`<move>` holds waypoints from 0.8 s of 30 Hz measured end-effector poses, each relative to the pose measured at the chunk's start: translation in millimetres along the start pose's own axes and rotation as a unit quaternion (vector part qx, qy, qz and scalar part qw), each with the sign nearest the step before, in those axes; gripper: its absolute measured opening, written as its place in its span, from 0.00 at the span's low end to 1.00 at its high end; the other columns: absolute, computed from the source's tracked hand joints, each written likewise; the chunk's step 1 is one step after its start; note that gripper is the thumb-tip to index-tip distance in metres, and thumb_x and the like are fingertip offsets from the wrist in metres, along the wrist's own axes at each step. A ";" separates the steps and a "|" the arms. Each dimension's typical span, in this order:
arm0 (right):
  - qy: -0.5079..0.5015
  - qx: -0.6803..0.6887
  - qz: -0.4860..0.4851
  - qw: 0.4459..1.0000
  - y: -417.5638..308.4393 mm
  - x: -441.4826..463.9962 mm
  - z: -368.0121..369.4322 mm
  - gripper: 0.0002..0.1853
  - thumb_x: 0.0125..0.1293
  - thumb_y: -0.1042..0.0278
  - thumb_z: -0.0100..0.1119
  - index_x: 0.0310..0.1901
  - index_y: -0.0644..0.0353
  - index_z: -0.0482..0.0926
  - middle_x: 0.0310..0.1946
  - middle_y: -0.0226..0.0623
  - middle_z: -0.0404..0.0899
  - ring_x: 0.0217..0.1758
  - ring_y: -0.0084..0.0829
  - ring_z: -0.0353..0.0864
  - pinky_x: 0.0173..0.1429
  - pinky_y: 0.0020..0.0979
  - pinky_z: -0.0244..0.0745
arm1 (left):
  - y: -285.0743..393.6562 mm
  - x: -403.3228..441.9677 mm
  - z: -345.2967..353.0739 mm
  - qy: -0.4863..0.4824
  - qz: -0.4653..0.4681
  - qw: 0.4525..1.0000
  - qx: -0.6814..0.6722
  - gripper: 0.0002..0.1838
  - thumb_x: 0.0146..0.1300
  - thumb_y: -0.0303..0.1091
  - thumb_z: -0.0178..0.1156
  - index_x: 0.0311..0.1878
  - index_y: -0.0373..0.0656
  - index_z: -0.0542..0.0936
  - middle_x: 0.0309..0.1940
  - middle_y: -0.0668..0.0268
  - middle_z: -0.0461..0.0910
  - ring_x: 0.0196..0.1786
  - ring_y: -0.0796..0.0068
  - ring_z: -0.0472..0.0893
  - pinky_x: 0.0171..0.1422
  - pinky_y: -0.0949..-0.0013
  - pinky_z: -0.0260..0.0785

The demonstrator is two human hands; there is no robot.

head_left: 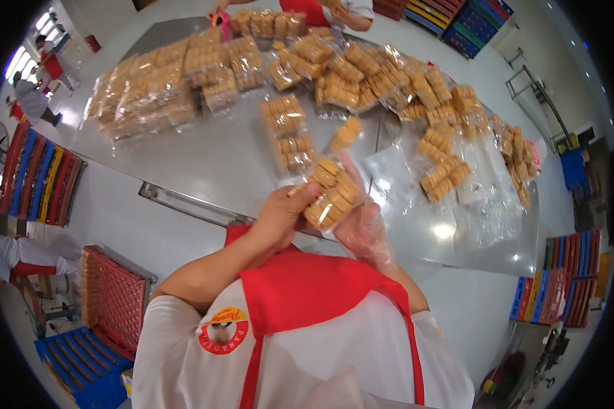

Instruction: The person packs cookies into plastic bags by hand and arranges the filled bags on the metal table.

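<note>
In front of my chest is a clear bag of round cookies (334, 198), stacked in rows. My left hand (286, 211) is closed on the bag's left side, its thumb pressed over the front. Against the right side lies my right hand (363, 230), in a clear plastic glove, its fingers running behind the bag and partly hidden. Just beyond, a short stack of loose cookies (346, 134) lies on the metal table (211, 153). Bagged cookies (284, 116) lie left of that stack. To its right are flat clear bags (488, 221) and another cookie pack (445, 178).
Many filled packs (157, 78) are piled at the table's far left, with a looser heap (361, 75) along the back. Across the table stands a person in a red apron (305, 10). Stacked crates (37, 177) stand left; more crates (559, 273) stand right.
</note>
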State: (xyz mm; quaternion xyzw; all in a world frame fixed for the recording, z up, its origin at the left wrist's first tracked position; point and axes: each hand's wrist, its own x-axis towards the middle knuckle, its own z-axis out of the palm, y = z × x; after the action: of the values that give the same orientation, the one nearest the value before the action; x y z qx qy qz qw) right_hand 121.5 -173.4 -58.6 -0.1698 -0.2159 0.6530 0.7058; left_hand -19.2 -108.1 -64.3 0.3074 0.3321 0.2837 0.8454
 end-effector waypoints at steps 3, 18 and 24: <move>0.104 -0.149 -0.003 0.983 -5.8 3.4 -5.9 0.53 0.56 0.50 0.76 0.75 0.62 0.54 0.62 0.46 0.72 0.66 0.44 0.74 0.67 0.45 0.75 | 0.3 7.7 10.0 -0.011 -0.048 0.997 0.064 0.29 0.69 0.56 0.61 0.48 0.32 0.79 0.37 0.60 0.84 0.35 0.72 0.85 0.36 0.70 0.80; 0.187 -0.045 0.178 0.965 -12.3 -72.0 -61.8 0.35 0.64 0.62 0.58 0.71 0.65 0.61 0.59 0.50 0.72 0.60 0.48 0.78 0.62 0.51 0.79 | -2.8 46.9 -24.4 -0.133 0.471 0.309 0.816 0.16 0.51 0.34 0.59 0.43 0.39 0.83 0.61 0.57 0.71 0.54 0.55 0.71 0.56 0.56 0.67; 0.136 -0.051 0.243 0.959 6.1 -45.7 -63.7 0.28 0.64 0.69 0.57 0.64 0.69 0.65 0.56 0.49 0.77 0.55 0.44 0.82 0.61 0.46 0.80 | 1.5 54.3 -15.3 -0.104 0.381 0.228 0.890 0.16 0.53 0.36 0.60 0.43 0.38 0.83 0.54 0.58 0.72 0.44 0.64 0.75 0.40 0.67 0.70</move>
State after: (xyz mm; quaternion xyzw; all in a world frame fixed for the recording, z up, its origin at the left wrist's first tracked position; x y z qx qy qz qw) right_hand 147.5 -215.7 -119.6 -0.3396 -0.1032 0.7639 0.5389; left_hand 2.7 -64.9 -93.2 0.9785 0.1234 0.0592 -0.1542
